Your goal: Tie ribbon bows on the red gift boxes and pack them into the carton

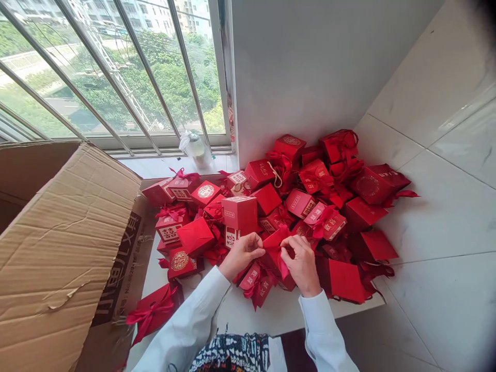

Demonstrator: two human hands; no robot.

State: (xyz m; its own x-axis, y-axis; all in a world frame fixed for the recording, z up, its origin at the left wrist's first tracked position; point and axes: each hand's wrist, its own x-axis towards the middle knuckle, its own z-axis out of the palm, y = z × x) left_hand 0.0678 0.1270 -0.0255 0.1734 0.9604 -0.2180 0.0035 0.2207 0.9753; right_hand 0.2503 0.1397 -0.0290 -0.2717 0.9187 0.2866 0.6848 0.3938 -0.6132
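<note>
Among a heap of red boxes, my left hand (pixel 246 254) and my right hand (pixel 303 262) meet over one red gift box (pixel 272 262). Thumb and fingers of each hand are pinched together on the red ribbon (pixel 284 269) at its top, the left from one side and the right from the other. A loop or tail of the ribbon hangs under my right fingers. Just below, a box with pale lettering (pixel 251 278) and a ribbon bow lies tilted. Behind my left hand stands a pinkish-red box (pixel 239 211). My hands hide part of the box they work on.
The boxes lie piled on a white table (pixel 248 310). On the left stands a large open cardboard carton (pixel 65 243). A clear jar with a white bag (pixel 197 150) sits on the sill by the barred window. A tiled wall (pixel 445 217) borders the right side.
</note>
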